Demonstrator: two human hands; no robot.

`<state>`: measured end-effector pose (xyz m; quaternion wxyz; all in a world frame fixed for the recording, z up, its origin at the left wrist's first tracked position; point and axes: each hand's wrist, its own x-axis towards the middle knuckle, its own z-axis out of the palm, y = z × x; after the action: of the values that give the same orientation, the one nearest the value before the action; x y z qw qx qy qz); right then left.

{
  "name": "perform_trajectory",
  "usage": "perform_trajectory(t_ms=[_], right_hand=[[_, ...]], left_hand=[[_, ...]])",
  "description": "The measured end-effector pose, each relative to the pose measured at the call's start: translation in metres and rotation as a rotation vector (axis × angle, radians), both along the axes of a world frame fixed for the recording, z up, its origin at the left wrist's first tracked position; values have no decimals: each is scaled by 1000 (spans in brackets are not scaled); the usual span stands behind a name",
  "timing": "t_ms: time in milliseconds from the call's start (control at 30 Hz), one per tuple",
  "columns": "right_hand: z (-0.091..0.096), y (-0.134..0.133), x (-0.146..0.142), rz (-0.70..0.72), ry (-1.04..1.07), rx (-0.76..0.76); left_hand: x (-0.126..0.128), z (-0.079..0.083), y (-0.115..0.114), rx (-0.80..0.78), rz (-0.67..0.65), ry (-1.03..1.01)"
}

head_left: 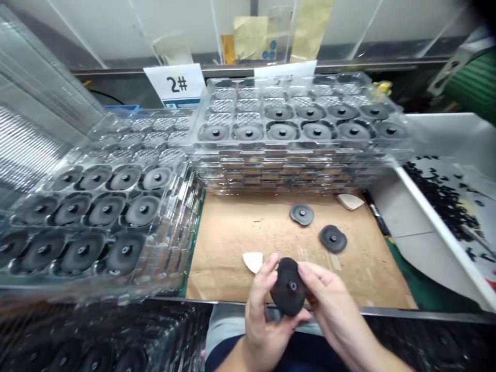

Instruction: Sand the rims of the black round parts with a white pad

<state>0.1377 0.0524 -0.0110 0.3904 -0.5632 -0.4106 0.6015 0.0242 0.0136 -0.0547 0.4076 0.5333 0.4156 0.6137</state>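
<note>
A round black disc with a small raised hub (287,299) is held up just over the front edge of the bench. My left hand (261,315) grips its left side and underside, fingers curled round the rim. On the other side my right hand (333,305) pinches the upper right rim with thumb and fingers. Two similar discs lie loose on the cardboard beyond: a grey one (301,214) and a darker one (333,238). Close to my left fingertips rests a whitish wedge-shaped piece (253,261).
Stacked clear trays with discs stand at the left (166,217) and back (251,147). A second whitish wedge (350,201) lies at the back right of the cardboard (228,227). At the right, a white bin (434,222) borders many small black parts (445,199). A "2#" sign (176,82) stands behind.
</note>
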Motion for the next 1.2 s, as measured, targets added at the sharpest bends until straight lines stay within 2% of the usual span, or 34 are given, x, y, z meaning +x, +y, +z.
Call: perform_trajectory(t_ms=[67,133,267,433,533,633,700,767,900,967,1033,1133,1200], right_hand=[[-9,-13,-25,39,8,-9],[-11,-21,-37,98,-11,6],[-20,-11,-28,200,-165,119],[-54,19,-19,230,-505,259],[-70,13,-33,313,-568,350],[-74,3,-46,431,-524,458],[-68,4,-46,486,-507,500],[-55,14,-42,491,-521,503],[-8,29,-37,397,-521,499],[16,25,-39,340,-411,613],[34,17,-41,350,-312,723],[48,11,-37,478,-256,645],[48,13,-33,480,-296,607]], left_hand=[[-14,1,-5,-89,58,-126],[-28,6,-9,-250,100,-294],[-51,21,-6,-558,101,-674],[-74,25,5,-692,52,-1003],[-81,22,7,-738,81,-1079],[-84,20,7,-767,88,-1098],[-85,21,8,-777,84,-1085],[-84,23,9,-791,79,-1056],[-74,26,14,-805,79,-961],[-66,28,16,-815,40,-912],[-59,31,17,-844,-27,-872],[-50,38,21,-865,-24,-839],[-43,44,24,-882,-1,-815]])
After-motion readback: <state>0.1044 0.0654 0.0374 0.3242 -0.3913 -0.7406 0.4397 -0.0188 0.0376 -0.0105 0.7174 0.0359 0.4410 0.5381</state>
